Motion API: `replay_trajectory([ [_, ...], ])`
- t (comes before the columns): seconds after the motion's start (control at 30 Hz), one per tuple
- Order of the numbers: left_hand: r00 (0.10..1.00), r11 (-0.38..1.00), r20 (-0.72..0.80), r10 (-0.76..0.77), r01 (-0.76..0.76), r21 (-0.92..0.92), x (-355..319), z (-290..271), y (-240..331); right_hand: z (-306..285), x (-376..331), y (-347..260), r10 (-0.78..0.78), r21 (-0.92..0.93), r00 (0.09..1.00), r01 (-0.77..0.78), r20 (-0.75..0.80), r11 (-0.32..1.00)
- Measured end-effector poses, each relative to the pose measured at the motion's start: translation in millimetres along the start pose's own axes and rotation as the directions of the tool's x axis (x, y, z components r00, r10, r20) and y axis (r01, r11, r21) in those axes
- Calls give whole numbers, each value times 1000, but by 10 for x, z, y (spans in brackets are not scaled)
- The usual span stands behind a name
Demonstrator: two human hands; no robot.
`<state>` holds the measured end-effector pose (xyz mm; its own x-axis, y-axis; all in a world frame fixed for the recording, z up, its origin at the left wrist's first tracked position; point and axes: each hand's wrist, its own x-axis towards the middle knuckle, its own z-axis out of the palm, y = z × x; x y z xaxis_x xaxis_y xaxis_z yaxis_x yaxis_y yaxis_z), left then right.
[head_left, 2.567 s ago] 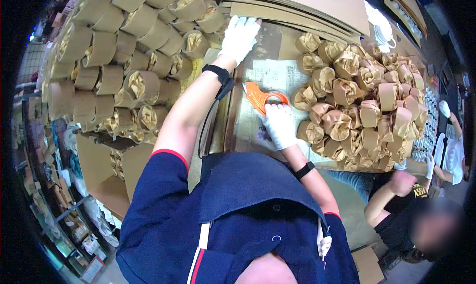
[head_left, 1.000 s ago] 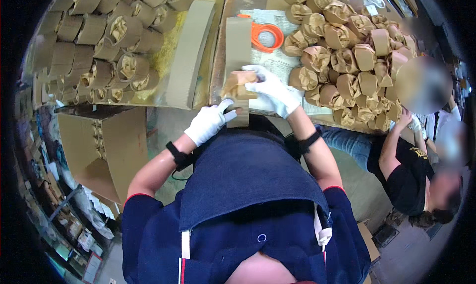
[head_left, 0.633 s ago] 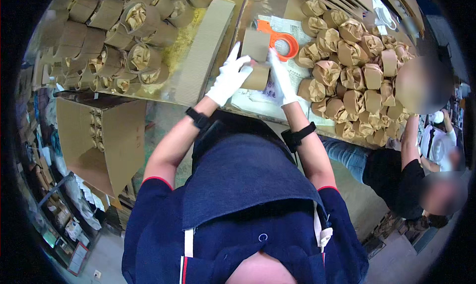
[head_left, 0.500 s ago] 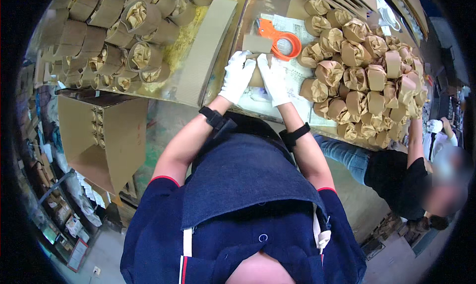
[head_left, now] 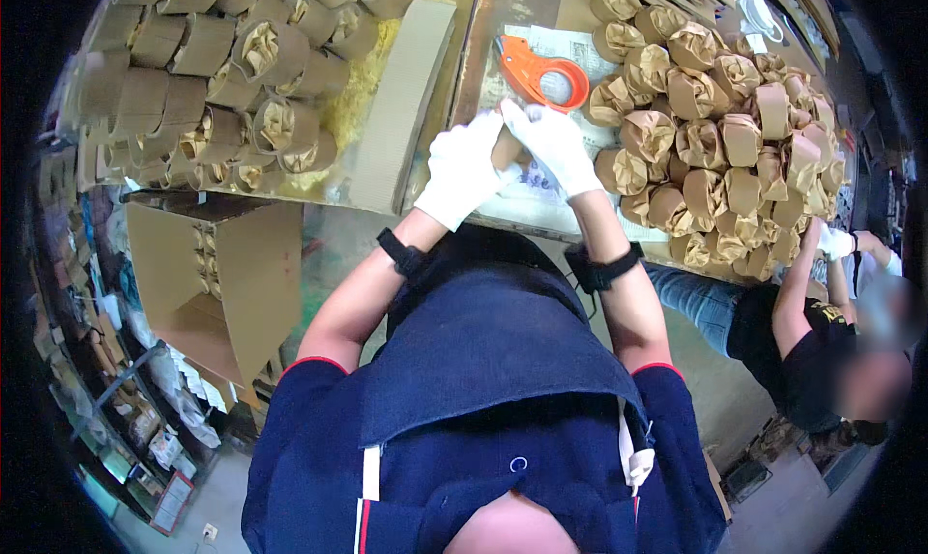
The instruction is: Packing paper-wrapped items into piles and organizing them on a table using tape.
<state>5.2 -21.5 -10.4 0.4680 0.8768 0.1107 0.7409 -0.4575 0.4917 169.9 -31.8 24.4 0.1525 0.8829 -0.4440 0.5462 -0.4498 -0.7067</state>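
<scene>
My left hand [head_left: 468, 167], in a white glove, is closed round one side of a small brown cardboard piece [head_left: 506, 152] at the table's front edge. Gloved in white as well, my right hand [head_left: 556, 150] grips its other side, with thumbs and fingertips close together on top. Most of the piece is hidden by the gloves, so its full shape does not show. Just beyond my right hand lies an orange tape dispenser [head_left: 539, 74] on printed paper sheets. A stack of corrugated cardboard strips [head_left: 404, 109] lies left of my left hand.
Brown paper-stuffed bundles [head_left: 698, 140] are heaped on the right of the table. Cardboard rings with crumpled paper inside [head_left: 275, 129] are piled at the left. An open carton [head_left: 184, 283] stands below the left table edge. A co-worker [head_left: 773, 322] is at the right.
Both hands have drawn closer together round the cardboard piece, and the flat cardboard that lay beyond them no longer shows. The view has shifted slightly.
</scene>
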Motion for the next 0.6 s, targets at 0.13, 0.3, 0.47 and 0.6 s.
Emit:
replay_trajectory([
  [0.13, 982, 997, 187, -24, 9, 78, 35, 37, -64, 103, -91, 285, -109, -202, 994, 105, -11, 974],
  [0.3, 969, 903, 172, 177, -90, -420, -67, -51, -250, 23, 24, 329, -270, -307, 963, 249, -24, 918],
  [0.47, 979, 995, 186, -85, 94, -38, -90, 168, 92, -211, 411, -4, -575, -818, 763, 110, -294, 564],
  [0.6, 974, 1000, 226, -30, 29, 6, -23, 100, 248, -48, 836, 244, -378, -848, 908, 52, -179, 527],
])
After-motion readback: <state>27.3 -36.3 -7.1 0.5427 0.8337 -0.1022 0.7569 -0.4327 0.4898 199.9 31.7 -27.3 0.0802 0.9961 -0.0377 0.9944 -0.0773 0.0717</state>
